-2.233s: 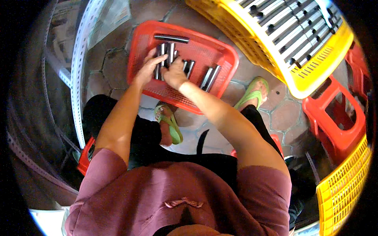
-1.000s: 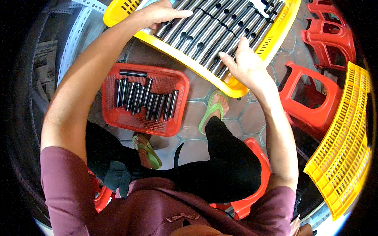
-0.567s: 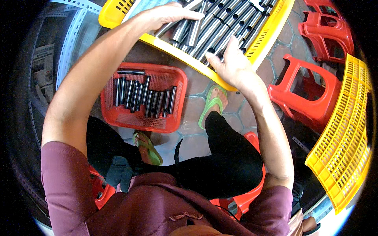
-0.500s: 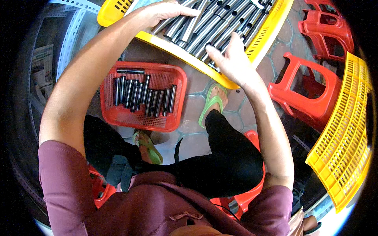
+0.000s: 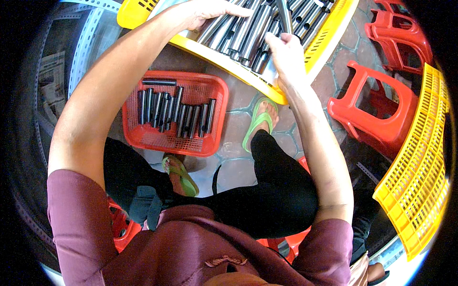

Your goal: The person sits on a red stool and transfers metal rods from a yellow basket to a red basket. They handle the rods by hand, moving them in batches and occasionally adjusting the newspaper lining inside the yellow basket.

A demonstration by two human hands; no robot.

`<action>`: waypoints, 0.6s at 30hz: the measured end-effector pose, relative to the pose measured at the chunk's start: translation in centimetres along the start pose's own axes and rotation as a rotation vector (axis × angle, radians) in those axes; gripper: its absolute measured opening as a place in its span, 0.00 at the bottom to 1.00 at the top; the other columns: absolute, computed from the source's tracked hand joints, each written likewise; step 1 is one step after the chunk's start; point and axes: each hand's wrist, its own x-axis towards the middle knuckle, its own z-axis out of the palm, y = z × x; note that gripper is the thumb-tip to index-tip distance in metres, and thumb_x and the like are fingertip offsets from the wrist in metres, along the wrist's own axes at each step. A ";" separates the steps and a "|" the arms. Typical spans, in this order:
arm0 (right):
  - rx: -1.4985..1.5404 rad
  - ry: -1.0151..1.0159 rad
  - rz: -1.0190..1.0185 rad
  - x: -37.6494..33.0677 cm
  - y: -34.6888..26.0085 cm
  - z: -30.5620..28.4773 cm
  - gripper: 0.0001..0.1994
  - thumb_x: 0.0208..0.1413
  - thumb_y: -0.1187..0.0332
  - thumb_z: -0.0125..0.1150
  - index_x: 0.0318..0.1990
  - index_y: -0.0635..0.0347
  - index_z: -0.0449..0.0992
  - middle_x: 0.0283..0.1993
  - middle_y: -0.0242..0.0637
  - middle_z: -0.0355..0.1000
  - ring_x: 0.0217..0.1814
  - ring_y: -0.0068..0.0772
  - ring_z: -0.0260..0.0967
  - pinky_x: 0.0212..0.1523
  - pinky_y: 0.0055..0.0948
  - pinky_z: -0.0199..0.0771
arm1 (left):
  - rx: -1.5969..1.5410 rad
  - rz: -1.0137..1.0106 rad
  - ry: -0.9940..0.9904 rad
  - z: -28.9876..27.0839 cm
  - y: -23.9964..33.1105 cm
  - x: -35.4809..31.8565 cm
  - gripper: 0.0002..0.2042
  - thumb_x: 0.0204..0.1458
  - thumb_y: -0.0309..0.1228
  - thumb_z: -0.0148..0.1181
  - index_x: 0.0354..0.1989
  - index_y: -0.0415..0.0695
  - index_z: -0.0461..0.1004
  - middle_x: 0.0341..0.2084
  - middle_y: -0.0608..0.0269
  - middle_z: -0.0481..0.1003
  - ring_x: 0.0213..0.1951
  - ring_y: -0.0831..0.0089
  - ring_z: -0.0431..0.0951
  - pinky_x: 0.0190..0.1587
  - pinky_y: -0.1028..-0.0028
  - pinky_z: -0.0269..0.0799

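Dozens of metal tubes [image 5: 248, 33] lie in the yellow crate [image 5: 329, 33] at top. The right hand [image 5: 286, 55] is closed on 1 tube [image 5: 285, 14] — lifted clear, it seems. The left hand [image 5: 210, 9] rests flat on the pile, fingers spread. Below, a red basket [image 5: 210, 138] holds shorter dark tubes [image 5: 174, 114] — red stools [image 5: 372, 114] stand right.

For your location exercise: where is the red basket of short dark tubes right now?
The red basket lies on the paved floor, left of centre in the head view, below the yellow crate, beside the green sandal.
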 end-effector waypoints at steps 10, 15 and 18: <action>0.317 -0.301 -0.072 1.9 3.0 1.4 0.28 0.54 0.62 0.68 0.57 0.70 0.66 0.47 0.42 0.75 0.43 0.29 0.76 0.40 0.30 0.80 | -0.038 -0.071 0.042 3.7 2.6 -3.7 0.24 0.52 0.37 0.64 0.56 0.38 0.70 0.49 0.53 0.74 0.49 0.64 0.74 0.50 0.65 0.74; 0.566 -0.421 0.150 2.5 2.9 2.3 0.18 0.56 0.68 0.65 0.52 0.63 0.72 0.44 0.36 0.77 0.39 0.29 0.78 0.41 0.29 0.82 | 0.012 -0.018 0.150 3.0 0.2 -0.2 0.26 0.51 0.35 0.65 0.58 0.39 0.68 0.52 0.51 0.73 0.52 0.61 0.74 0.55 0.64 0.70; 0.610 -0.426 0.135 2.7 2.8 1.2 0.18 0.55 0.68 0.66 0.52 0.61 0.72 0.43 0.36 0.77 0.39 0.29 0.78 0.39 0.29 0.81 | -0.105 0.057 0.119 4.4 0.8 -0.7 0.25 0.51 0.35 0.65 0.56 0.40 0.69 0.51 0.52 0.73 0.51 0.62 0.74 0.55 0.62 0.71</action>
